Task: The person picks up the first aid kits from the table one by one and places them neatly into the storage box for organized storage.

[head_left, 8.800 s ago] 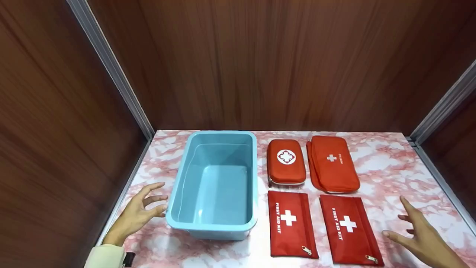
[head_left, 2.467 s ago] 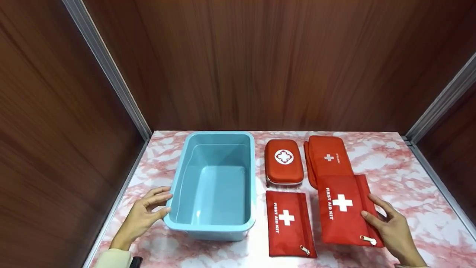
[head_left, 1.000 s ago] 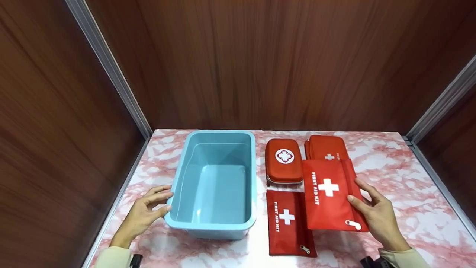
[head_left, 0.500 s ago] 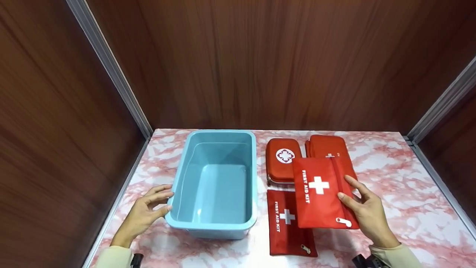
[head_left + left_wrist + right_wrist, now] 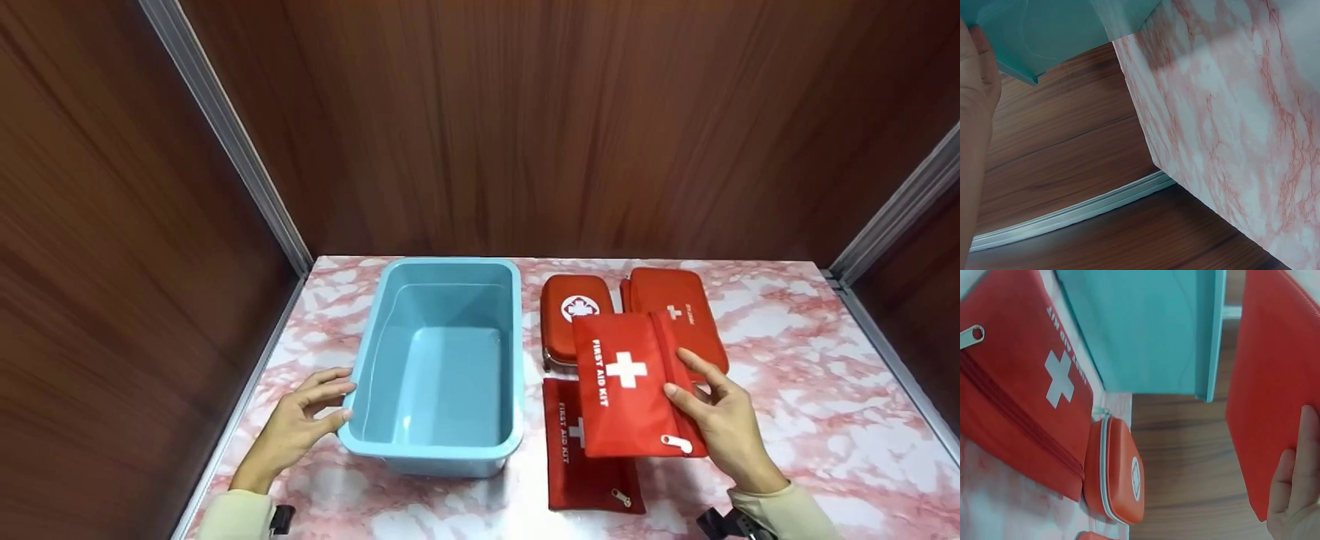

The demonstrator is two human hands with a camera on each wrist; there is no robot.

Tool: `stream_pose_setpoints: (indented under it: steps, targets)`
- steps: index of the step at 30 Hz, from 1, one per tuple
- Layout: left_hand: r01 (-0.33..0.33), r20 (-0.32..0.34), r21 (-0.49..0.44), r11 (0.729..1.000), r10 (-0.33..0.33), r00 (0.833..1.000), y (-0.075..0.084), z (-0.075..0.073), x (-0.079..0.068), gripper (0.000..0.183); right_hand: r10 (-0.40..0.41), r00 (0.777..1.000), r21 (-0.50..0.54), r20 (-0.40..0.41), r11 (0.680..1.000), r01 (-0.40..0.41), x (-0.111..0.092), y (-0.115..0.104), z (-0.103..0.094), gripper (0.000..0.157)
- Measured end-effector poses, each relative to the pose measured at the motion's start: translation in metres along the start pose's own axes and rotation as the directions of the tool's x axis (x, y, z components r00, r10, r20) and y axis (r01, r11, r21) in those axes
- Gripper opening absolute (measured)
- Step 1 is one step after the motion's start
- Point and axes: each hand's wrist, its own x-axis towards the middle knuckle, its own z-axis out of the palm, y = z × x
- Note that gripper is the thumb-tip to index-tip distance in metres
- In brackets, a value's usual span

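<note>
While the right hand [image 5: 726, 424] pinched the right edge of a red zippered FIRST AID KIT pouch [image 5: 634, 416], its thumb on the printed front and fingers against the back, the left hand [image 5: 292, 421] rested its fingertips and thumb tip at the left rim of a light-blue plastic tub [image 5: 427, 451]. The left hand's fingers were loosely bent, with the thumb spread apart from them.

The held pouch was raised over the pink-and-white marbled tabletop [image 5: 795, 427], to the right of the tub and well outside it. Its printed face, with a large white cross, was turned up toward the head camera, and a pale zip pull [image 5: 676, 443] showed near its lower right corner. Below it, a matching red pouch [image 5: 592, 484] lay flat on the tabletop, partly hidden from above.

Farther back stood a red hard-shell case [image 5: 559, 322] with a round white emblem, and just to its right lay a larger red case [image 5: 667, 286] with a small white cross; in the head view the raised pouch overlapped part of each. Dark wood-grain panels [image 5: 465, 135] enclosed the workspace behind and at both sides. Pale sleeves [image 5: 787, 514] covered the person's forearms.
</note>
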Motion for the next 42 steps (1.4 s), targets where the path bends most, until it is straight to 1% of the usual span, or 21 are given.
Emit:
stream_pose_setpoints:
  steps: [4, 9, 16, 24, 30, 37, 42]
  targets:
    - [0.002, 0.000, 0.002, 1.000, -0.002, 1.000, 0.000, 0.000, 0.001, 0.036, 0.001, 1.000, 0.006, -0.003, 1.000, -0.001, 0.000, -0.001, 0.004, 0.056]
    - [0.009, -0.003, 0.020, 1.000, -0.009, 1.000, 0.000, 0.000, 0.001, 0.035, 0.025, 1.000, 0.018, -0.009, 1.000, -0.025, 0.000, -0.003, 0.010, 0.056]
    - [-0.006, 0.002, 0.022, 1.000, 0.006, 1.000, -0.001, -0.001, 0.000, 0.035, 0.024, 1.000, 0.005, -0.019, 1.000, -0.024, 0.002, -0.007, 0.019, 0.056]
    - [-0.013, 0.004, 0.003, 1.000, 0.013, 1.000, -0.002, -0.001, 0.000, 0.034, 0.042, 0.999, 0.027, 0.009, 0.999, -0.042, 0.005, -0.007, 0.036, 0.060]
    - [-0.007, 0.006, 0.003, 1.000, 0.007, 1.000, -0.002, -0.001, 0.000, 0.034, 0.029, 0.999, 0.015, 0.037, 0.999, -0.030, 0.005, -0.007, 0.044, 0.063]
    - [-0.031, 0.009, 0.007, 0.999, 0.031, 0.999, -0.002, -0.001, 0.001, 0.034, 0.020, 0.999, 0.013, 0.047, 1.000, -0.020, 0.006, -0.008, 0.054, 0.062]
    - [-0.041, 0.012, 0.006, 0.999, 0.041, 0.999, -0.002, -0.001, 0.000, 0.034, 0.030, 0.998, 0.003, 0.052, 1.000, -0.030, 0.007, -0.011, 0.064, 0.060]
